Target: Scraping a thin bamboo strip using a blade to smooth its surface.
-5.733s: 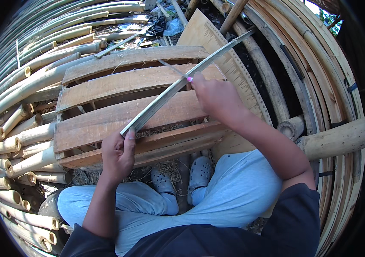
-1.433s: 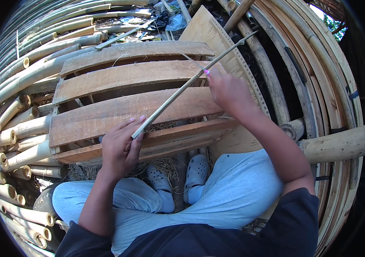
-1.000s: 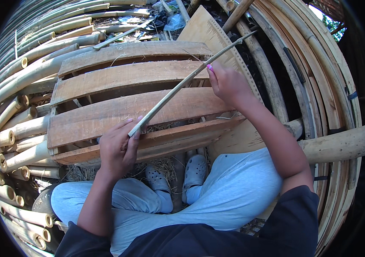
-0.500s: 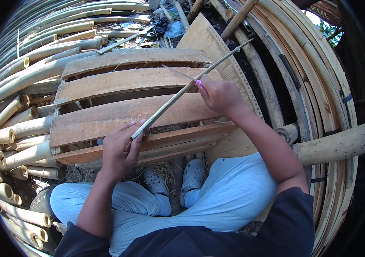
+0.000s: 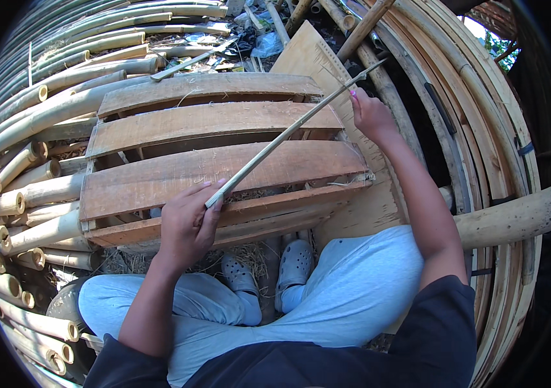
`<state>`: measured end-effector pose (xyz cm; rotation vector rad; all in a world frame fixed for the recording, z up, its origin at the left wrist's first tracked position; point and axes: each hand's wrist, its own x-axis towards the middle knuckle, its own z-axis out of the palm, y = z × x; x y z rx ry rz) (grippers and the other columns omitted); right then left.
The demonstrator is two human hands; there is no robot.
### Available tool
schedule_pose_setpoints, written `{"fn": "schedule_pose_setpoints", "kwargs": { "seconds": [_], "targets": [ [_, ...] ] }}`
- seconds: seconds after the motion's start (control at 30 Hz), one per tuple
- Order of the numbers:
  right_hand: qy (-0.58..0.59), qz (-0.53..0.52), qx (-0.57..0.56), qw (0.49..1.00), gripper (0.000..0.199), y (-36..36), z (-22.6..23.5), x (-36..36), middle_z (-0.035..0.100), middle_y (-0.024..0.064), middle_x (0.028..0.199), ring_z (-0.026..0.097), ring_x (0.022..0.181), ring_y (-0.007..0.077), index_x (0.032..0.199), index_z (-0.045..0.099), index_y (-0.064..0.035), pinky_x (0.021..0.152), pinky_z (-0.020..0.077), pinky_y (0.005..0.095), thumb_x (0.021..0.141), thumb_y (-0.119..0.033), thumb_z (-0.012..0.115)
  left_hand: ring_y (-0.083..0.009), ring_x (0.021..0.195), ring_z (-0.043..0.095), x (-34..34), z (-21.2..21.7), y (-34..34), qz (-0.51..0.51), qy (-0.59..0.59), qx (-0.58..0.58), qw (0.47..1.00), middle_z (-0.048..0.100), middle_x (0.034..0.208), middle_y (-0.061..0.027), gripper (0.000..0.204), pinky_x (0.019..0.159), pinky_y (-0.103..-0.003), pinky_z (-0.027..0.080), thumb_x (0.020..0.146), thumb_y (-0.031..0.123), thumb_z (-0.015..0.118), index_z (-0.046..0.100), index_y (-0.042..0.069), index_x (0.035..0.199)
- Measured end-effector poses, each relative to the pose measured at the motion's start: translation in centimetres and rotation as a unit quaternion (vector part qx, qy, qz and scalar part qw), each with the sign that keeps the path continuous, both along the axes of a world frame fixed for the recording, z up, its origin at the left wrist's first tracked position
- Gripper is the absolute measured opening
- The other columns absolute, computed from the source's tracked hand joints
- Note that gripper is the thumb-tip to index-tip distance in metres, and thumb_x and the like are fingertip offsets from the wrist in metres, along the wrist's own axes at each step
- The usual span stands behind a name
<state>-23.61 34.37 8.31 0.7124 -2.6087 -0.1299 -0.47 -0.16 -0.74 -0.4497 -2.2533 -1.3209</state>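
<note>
Left hand [image 5: 188, 223] pinches the near end of a thin bamboo strip [image 5: 285, 134], fingers closed on it; right hand [image 5: 371, 116] grips the far part — fingers curled around it. The strip slants across above a slatted wooden crate [image 5: 159, 178], bamboo poles [image 5: 23, 194] stacked to the left.

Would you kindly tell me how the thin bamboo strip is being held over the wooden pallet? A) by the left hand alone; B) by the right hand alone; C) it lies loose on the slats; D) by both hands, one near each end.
D: the left hand grips the near end of the bamboo strip and the right hand holds it near the far end, above the wooden pallet.
</note>
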Motion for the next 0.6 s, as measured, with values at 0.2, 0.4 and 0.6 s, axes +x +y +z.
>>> {"fn": "schedule_pose_setpoints", "kwargs": {
  "seconds": [0.2, 0.4, 0.6],
  "targets": [
    [-0.057, 0.156, 0.006, 0.986, 0.018, -3.5, -1.1, 3.0, 0.061, 0.0206, 0.062, 0.062, 0.057, 0.0435, 0.098, 0.054, -0.0062, 0.053, 0.0484, 0.0555, 0.101, -0.022, 0.046, -0.0329, 0.088, 0.072, 0.1, -0.2, -0.1, 0.012, -0.013, 0.02, 1.0, 0.072, 0.099, -0.0201, 0.021, 0.077, -0.037, 0.056, 0.093, 0.006, 0.061, 0.07, -0.002, 0.11],
    [-0.003, -0.068, -0.005, 0.998, 0.021, 1.6, 0.1, -1.4, 0.066, 0.0229, 0.068, 0.067, 0.065, 0.0432, 0.099, 0.055, -0.0057, 0.057, 0.0544, 0.054, 0.102, -0.025, 0.046, -0.031, 0.085, 0.072, 0.0, 0.1, 0.1, 0.004, 0.018, -0.003, 1.0, 0.073, 0.098, -0.0187, 0.02, 0.075, -0.036, 0.056, 0.095, 0.006, 0.06, 0.07, -0.002, 0.11],
    [-0.067, 0.175, -0.005, 0.982, 0.021, -3.7, -0.8, 2.7, 0.061, 0.0212, 0.063, 0.063, 0.06, 0.0435, 0.095, 0.052, -0.0044, 0.056, 0.0508, 0.0555, 0.101, -0.023, 0.047, -0.0339, 0.09, 0.072, 0.4, 0.1, -0.2, 0.013, -0.035, 0.02, 0.999, 0.073, 0.101, -0.0184, 0.019, 0.082, -0.038, 0.056, 0.095, 0.006, 0.06, 0.07, -0.002, 0.108]
  ]
}}
